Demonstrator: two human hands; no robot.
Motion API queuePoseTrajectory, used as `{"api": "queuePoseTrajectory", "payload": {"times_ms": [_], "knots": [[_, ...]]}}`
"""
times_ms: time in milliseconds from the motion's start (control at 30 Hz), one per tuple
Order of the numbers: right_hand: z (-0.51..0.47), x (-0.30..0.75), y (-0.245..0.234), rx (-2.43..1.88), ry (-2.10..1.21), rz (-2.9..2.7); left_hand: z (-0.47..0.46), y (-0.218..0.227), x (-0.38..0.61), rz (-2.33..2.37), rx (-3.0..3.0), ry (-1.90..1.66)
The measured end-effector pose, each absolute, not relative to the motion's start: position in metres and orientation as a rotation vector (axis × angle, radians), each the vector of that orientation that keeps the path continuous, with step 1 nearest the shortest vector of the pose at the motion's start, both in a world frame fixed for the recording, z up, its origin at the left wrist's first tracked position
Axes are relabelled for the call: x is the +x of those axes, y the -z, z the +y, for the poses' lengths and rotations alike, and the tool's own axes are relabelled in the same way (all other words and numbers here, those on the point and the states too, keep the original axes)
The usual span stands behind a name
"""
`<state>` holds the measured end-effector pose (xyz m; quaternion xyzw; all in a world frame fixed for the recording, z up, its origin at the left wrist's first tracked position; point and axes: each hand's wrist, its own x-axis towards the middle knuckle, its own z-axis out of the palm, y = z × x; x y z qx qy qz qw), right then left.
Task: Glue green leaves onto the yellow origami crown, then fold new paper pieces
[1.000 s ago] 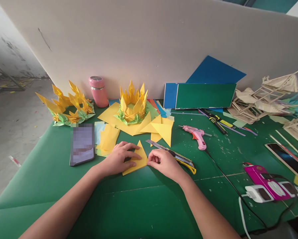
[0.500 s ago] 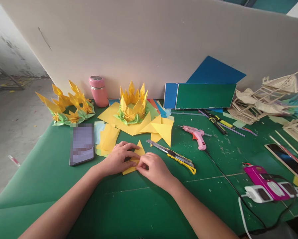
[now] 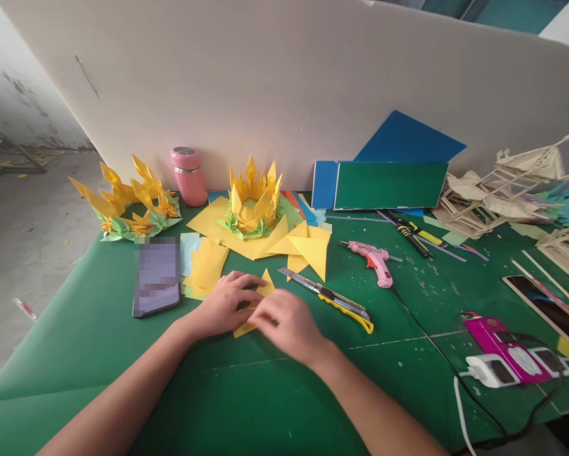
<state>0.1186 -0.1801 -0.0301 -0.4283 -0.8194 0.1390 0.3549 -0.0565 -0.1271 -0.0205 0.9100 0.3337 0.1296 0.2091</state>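
Note:
A folded yellow paper triangle lies on the green table cover, mostly hidden under both hands. My left hand lies flat on its left half with the fingers stretched out. My right hand lies over its right half; motion blurs the fingers, which seem to press or pinch the paper's edge. A yellow-handled utility knife lies just right of my right hand, apart from it.
Loose yellow sheets, a phone, two yellow-and-green origami crowns and a pink bottle sit behind the hands. A pink glue gun, its cord, a power strip, tools and stick models fill the right.
My right hand has slid left across the yellow triangle, from its right corner to over its middle, covering more of it. My left hand has stayed in place.

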Motion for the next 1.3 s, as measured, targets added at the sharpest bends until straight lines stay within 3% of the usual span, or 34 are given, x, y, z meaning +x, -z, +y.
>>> {"api": "queuePoseTrajectory", "payload": {"times_ms": [200, 367, 767, 1300], "knots": [[-0.167, 0.199, 0.020, -1.654, -0.173, -1.951, -0.131, 0.022, -0.059, 0.904, 2.536, -0.408], [-0.168, 0.214, 0.023, -1.804, -0.394, -1.924, -0.132, 0.020, -0.059, 0.888, 2.508, -0.420], [-0.172, 0.205, 0.018, -1.511, -0.640, -2.087, -0.133, 0.020, -0.062, 0.767, 2.570, -0.447], [-0.173, 0.203, 0.022, -1.425, -0.718, -2.174, -0.127, 0.025, -0.054, 0.765, 2.463, -0.543]]}}
